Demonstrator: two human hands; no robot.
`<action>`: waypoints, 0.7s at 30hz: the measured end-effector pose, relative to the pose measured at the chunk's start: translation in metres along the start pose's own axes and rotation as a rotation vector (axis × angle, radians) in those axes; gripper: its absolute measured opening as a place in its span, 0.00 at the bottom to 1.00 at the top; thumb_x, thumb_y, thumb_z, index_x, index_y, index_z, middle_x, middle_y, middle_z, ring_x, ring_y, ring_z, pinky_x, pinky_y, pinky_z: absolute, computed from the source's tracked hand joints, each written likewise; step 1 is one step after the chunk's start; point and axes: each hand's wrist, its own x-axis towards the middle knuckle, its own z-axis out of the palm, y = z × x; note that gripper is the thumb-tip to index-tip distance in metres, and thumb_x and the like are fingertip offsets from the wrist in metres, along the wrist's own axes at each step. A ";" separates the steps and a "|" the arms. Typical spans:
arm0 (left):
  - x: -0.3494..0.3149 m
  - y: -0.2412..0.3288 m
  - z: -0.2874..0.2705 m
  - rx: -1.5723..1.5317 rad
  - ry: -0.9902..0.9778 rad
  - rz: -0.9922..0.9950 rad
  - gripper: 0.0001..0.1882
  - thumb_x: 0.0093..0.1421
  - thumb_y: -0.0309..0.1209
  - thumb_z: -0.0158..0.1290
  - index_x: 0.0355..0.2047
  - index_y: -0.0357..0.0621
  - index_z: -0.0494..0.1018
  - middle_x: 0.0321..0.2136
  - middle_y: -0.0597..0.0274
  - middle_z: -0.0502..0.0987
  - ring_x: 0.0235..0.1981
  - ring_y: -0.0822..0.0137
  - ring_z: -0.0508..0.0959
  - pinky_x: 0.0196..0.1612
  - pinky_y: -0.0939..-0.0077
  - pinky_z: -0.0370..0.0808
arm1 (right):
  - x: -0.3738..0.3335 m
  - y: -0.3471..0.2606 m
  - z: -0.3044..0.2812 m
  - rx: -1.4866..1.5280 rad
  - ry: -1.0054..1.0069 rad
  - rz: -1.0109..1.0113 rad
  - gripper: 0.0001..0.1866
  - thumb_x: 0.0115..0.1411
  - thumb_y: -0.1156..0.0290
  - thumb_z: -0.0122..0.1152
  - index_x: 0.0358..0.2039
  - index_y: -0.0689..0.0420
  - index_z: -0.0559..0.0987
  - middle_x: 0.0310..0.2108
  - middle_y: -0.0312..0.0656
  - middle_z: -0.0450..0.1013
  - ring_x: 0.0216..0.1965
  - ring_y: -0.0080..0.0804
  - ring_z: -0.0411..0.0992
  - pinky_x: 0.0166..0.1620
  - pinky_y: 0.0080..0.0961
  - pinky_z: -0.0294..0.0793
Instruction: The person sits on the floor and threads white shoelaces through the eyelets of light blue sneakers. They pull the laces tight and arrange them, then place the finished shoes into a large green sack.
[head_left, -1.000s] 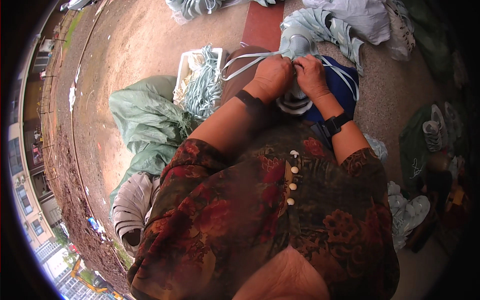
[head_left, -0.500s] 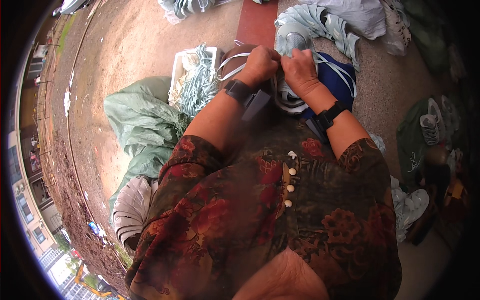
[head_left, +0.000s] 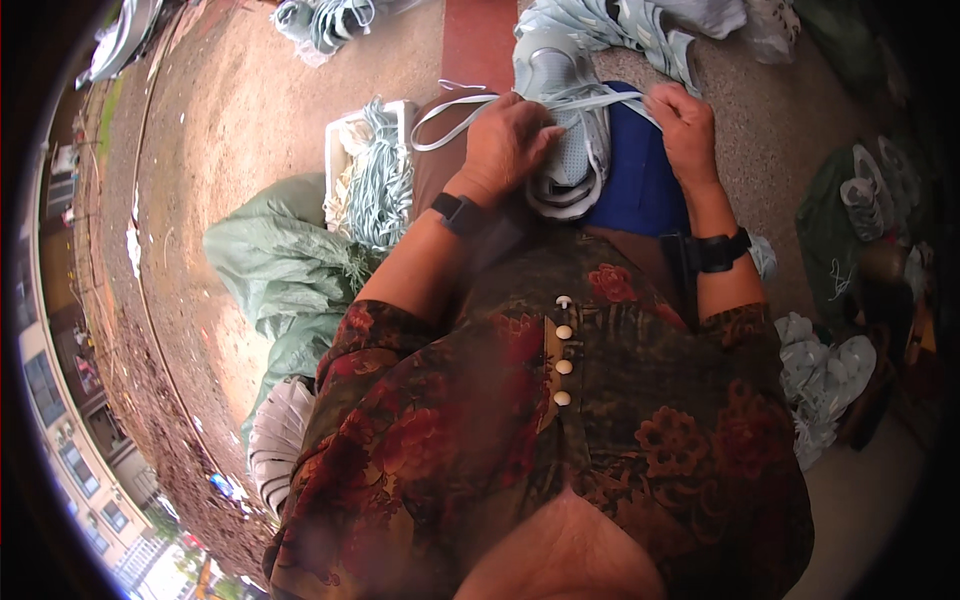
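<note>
A pale blue-grey sneaker (head_left: 570,150) lies on my lap, its toe pointing away from me and its opening toward me. A flat white shoelace (head_left: 600,101) runs across its front. My right hand (head_left: 685,128) pinches the lace and holds it stretched out to the right of the shoe. Closed on the lace at the shoe's left side is my left hand (head_left: 503,146); a loop of lace hangs out to its left. Part of the lacing is hidden behind the left fingers. Blue cloth (head_left: 637,175) lies under the shoe on my right thigh.
A white basket (head_left: 412,118) filled with pale laces (head_left: 378,180) stands at the left, beside a green sack (head_left: 285,250). Shoe uppers (head_left: 640,25) lie in a row ahead. More shoes (head_left: 825,370) lie at the right, and stacked grey pieces (head_left: 283,435) at the left.
My hands, close together over the shoe before, have moved apart. The right has drawn the lace out to the right; the left has moved slightly left. More of the shoe shows.
</note>
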 end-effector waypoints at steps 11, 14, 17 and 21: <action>0.022 0.016 0.016 0.451 -0.152 0.215 0.05 0.49 0.30 0.50 0.19 0.43 0.69 0.24 0.56 0.71 0.30 0.55 0.73 0.33 0.62 0.71 | 0.011 -0.013 0.038 1.280 -0.081 0.370 0.06 0.59 0.75 0.49 0.27 0.60 0.72 0.33 0.50 0.71 0.33 0.30 0.70 0.39 0.21 0.70; 0.020 0.016 0.016 0.463 -0.203 0.190 0.05 0.50 0.29 0.49 0.20 0.44 0.70 0.25 0.56 0.71 0.31 0.54 0.74 0.34 0.62 0.71 | 0.010 -0.033 0.041 1.306 0.055 0.570 0.10 0.58 0.75 0.49 0.20 0.58 0.68 0.19 0.37 0.65 0.25 0.29 0.68 0.29 0.22 0.68; 0.020 0.014 -0.006 0.472 -0.273 0.166 0.04 0.50 0.29 0.49 0.21 0.44 0.71 0.25 0.55 0.72 0.32 0.54 0.74 0.34 0.62 0.72 | 0.001 0.012 0.030 1.252 0.011 0.402 0.04 0.57 0.75 0.49 0.26 0.59 0.70 0.19 0.40 0.67 0.22 0.26 0.65 0.27 0.19 0.64; -0.014 -0.026 -0.102 0.763 -0.429 -0.210 0.06 0.50 0.31 0.52 0.23 0.43 0.74 0.25 0.52 0.74 0.29 0.49 0.75 0.31 0.61 0.72 | -0.028 0.075 -0.088 1.020 0.593 0.551 0.12 0.48 0.82 0.47 0.14 0.52 0.60 0.15 0.31 0.52 0.15 0.20 0.51 0.20 0.16 0.51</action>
